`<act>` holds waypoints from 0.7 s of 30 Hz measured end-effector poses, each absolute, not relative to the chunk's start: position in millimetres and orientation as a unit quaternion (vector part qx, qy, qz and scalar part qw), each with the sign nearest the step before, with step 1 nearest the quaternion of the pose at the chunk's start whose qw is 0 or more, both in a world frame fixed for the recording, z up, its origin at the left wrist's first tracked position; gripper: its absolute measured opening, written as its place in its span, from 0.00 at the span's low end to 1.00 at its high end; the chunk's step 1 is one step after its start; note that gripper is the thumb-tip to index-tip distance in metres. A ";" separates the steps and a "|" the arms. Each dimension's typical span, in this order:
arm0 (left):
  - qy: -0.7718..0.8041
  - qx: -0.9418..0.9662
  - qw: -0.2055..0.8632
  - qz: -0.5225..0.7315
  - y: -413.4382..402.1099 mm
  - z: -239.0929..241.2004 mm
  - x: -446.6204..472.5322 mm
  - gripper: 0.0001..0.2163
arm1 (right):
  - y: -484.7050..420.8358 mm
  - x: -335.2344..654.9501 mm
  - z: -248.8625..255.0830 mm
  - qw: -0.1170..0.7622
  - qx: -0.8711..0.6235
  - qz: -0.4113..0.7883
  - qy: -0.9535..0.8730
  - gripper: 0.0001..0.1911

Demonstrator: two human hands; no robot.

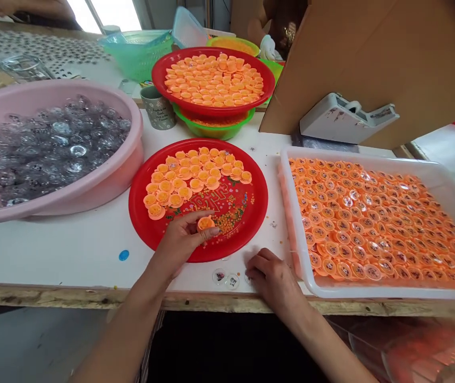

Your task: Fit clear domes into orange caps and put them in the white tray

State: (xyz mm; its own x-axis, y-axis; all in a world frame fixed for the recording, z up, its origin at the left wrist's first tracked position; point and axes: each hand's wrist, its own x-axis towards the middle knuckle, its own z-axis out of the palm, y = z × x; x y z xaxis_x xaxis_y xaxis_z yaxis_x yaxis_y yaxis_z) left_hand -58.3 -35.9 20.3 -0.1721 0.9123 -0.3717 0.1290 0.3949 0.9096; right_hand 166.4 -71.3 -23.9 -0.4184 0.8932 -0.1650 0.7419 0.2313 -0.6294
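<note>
My left hand (187, 231) is closed around a small orange toy cup (205, 223), holding it upright above the round red tray (135, 194). Orange cups (183, 171) on saucers cover the tray's far part, and tiny orange beads (229, 223) lie loose near my left fingertips. At the table's front edge my right hand (271, 274) is curled, its fingertips down on a transparent disc that is mostly hidden under them. Two more transparent discs (233, 281) with small printed pictures lie just left of those fingers.
A pink basin (132, 122) of transparent caps stands left. To the right is a white bin (315, 284) full of orange cups with picture lids. Behind are a raised red tray (269, 80), a grey mug (158, 109), a tape dispenser (343, 119) and cardboard (371, 58). Other people work beyond.
</note>
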 end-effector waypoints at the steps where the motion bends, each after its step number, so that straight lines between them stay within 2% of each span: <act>1: 0.650 0.349 0.544 0.400 -38.3 22.0 -58.0 0.18 | -70.8 166.6 -24.2 0.133 -0.526 0.316 -0.779 0.14; 4: 0.599 0.243 0.618 0.448 -45.6 20.9 -58.6 0.13 | -75.3 169.3 -20.0 0.168 -0.525 0.278 -0.786 0.18; 6: 0.562 0.197 0.644 0.481 -49.4 15.7 -59.1 0.10 | -80.2 170.2 -17.2 0.164 -0.519 0.271 -0.794 0.16; 11: 0.512 0.157 0.667 0.518 -51.7 5.1 -53.8 0.12 | -81.8 168.5 -29.1 0.128 -0.507 0.272 -0.808 0.07; 15: 0.502 0.139 0.671 0.528 -52.7 7.4 -46.0 0.07 | -78.0 171.1 -36.2 0.148 -0.501 0.285 -0.804 0.10; 17: 0.493 0.128 0.678 0.530 -54.5 9.6 -42.8 0.05 | -77.1 172.7 -29.7 0.193 -0.510 0.351 -0.761 0.10; 21: 0.481 0.124 0.700 0.513 -58.5 14.1 -35.0 0.05 | -70.3 169.7 -5.5 0.303 -0.477 0.602 -0.564 0.11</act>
State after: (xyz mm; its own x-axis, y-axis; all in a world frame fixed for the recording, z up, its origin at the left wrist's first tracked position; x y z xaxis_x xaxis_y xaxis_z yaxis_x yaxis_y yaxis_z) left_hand -35.0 -58.5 14.1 0.0112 0.8374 -0.5464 -0.5988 0.4433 0.6671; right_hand 169.7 -70.3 -5.5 -0.3608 0.9033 -0.2320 0.1738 -0.1793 -0.9683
